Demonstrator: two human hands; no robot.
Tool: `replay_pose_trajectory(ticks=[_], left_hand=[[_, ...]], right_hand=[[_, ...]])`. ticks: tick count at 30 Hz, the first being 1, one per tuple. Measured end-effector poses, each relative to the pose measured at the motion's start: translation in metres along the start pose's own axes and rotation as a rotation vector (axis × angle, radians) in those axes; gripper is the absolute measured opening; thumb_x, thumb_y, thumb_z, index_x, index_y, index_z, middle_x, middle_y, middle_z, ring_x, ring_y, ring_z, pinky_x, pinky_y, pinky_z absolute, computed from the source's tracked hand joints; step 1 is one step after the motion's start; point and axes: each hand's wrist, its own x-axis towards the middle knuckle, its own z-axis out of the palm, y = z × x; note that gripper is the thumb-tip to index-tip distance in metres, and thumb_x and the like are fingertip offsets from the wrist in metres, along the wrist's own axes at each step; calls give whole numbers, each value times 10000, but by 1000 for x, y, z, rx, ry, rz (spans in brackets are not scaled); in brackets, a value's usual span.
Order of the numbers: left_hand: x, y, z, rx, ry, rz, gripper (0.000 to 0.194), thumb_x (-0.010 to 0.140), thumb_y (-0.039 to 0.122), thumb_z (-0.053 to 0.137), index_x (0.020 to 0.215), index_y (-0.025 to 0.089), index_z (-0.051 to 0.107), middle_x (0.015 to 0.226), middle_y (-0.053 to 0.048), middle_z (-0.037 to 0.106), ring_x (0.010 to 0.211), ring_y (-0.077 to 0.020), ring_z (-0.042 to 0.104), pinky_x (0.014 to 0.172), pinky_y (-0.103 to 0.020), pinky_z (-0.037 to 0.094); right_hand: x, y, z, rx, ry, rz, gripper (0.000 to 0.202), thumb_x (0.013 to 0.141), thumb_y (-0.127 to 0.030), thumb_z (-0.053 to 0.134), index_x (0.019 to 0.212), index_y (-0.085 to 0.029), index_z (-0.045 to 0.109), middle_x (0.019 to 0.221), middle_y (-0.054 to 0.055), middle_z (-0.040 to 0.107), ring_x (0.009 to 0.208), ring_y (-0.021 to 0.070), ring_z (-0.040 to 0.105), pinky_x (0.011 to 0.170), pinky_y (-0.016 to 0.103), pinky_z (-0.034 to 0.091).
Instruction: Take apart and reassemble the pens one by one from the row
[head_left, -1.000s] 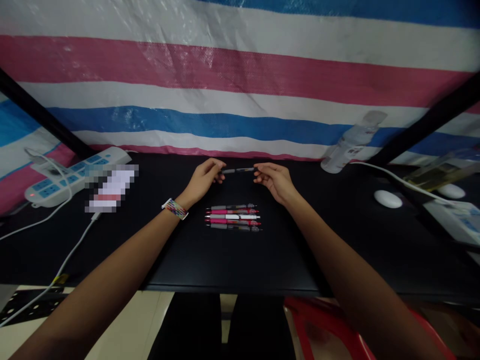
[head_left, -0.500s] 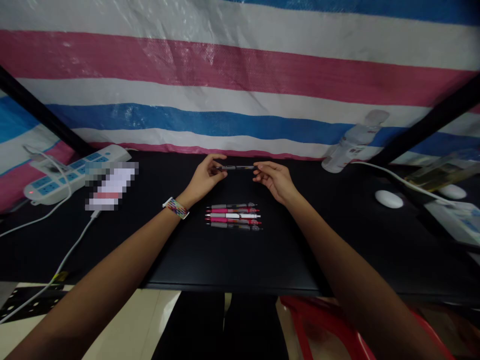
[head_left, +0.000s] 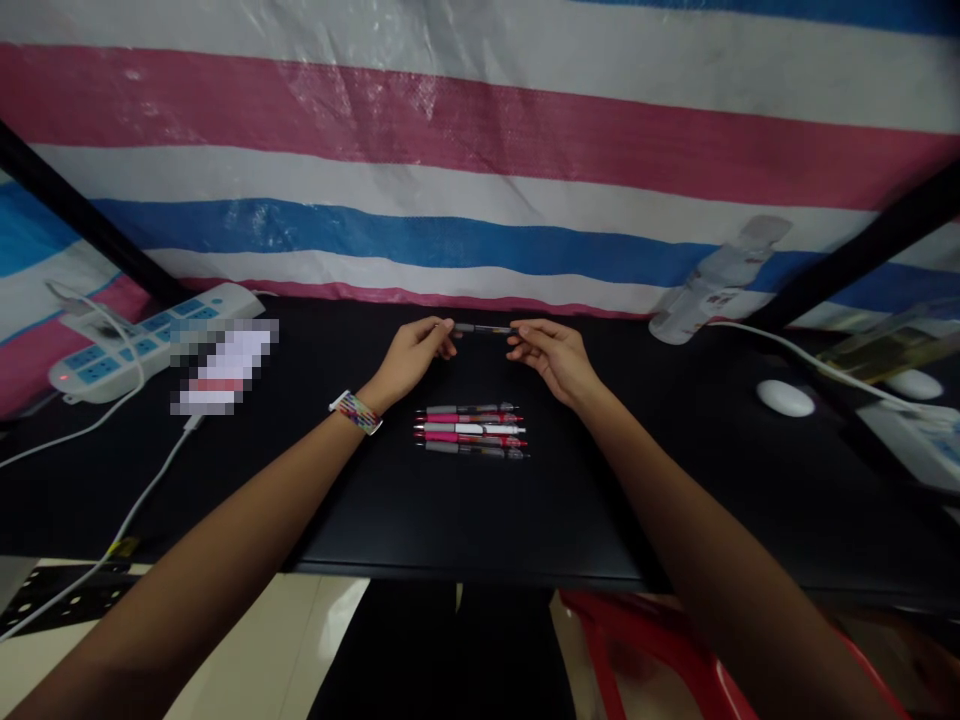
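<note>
A dark, clear-barrelled pen (head_left: 484, 329) is held level above the far part of the black table (head_left: 465, 520). My left hand (head_left: 415, 358) pinches its left end between thumb and fingers. At the other end, the fingertips of my right hand (head_left: 553, 358) grip the pen. Nearer to me, several pens lie side by side, all pointing the same way: grey-gripped ones at the top and bottom of the row, pink-red ones, and a white pen (head_left: 480, 429) in the middle. A patterned band circles my left wrist.
To the left are a white power strip (head_left: 97, 375), a blurred-out phone (head_left: 225, 372) and its cable. On the right stand a clear bottle (head_left: 694, 295), a white mouse-like oval (head_left: 785, 398) and a tilted bottle of yellowish liquid (head_left: 885, 345). Striped sheeting (head_left: 465, 180) hangs behind.
My left thumb and fingers have closed on the pen's left end; half a second ago the fingers were more spread. My right hand keeps its grip. The view has shifted slightly.
</note>
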Motion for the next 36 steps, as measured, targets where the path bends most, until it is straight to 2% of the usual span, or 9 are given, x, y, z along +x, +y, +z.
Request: replay_pose_trajectory(ticks=[3,6,13,18,20,22,26,32,36], left_hand=[[0,-1,-1,24,-2,20,275,1031,389,722,869,181,799,750,-50,747,703,-154,683,709,-281,553],[0,-2,-2,23,9,44,189,972,370,777,938,190,820,815,-53,781,761,-165,713,721,-279,564],[-2,-1,0,22,30,79,218,943,339,798,1083,182,854,942,-80,835,847,-183,766,788,-301,611],[-2,0,2,18,72,97,196,942,250,794,1116,183,853,958,-76,840,810,-169,771,745,-284,609],[-2,2,3,25,86,110,196,941,228,793,1121,181,854,964,-76,844,806,-166,773,750,-286,616],[-3,3,4,32,86,120,203,940,211,790,1129,182,857,971,-74,848,806,-163,775,759,-286,622],[-4,5,5,28,81,135,196,931,212,803,1115,181,864,982,-75,855,801,-158,771,761,-283,629],[-4,6,6,-13,81,142,223,894,299,841,1078,176,869,968,-81,856,796,-164,760,747,-283,624],[-4,6,6,-23,76,139,239,875,321,847,1063,175,871,941,-78,852,779,-160,748,722,-273,606]], right_hand=[[0,-1,1,-15,19,7,193,821,-303,956,952,-194,865,824,49,812,670,144,739,788,333,672],[0,-1,1,-10,26,13,153,850,-284,918,942,-174,863,779,46,791,653,143,734,791,331,673],[-2,-4,1,51,13,52,99,887,-232,831,964,-170,841,764,34,781,656,145,732,811,327,673],[-8,-11,7,303,-55,149,305,1013,-347,615,1140,-160,819,879,61,813,710,167,740,926,368,692],[-10,-12,10,359,-58,161,317,1019,-319,571,1170,-163,803,960,70,837,766,166,762,935,342,693],[-10,-11,11,397,-47,165,280,1011,-258,569,1167,-180,788,966,55,841,784,155,772,914,311,697],[-7,-7,11,445,-19,178,214,996,-161,583,1101,-196,766,818,10,792,695,116,744,837,238,693],[-5,-7,9,539,-54,199,199,1016,-190,592,1139,-195,747,840,7,788,700,113,754,801,225,703],[-7,-10,8,568,-101,219,156,983,-140,623,1079,-183,739,778,-11,754,611,74,689,734,167,672]])
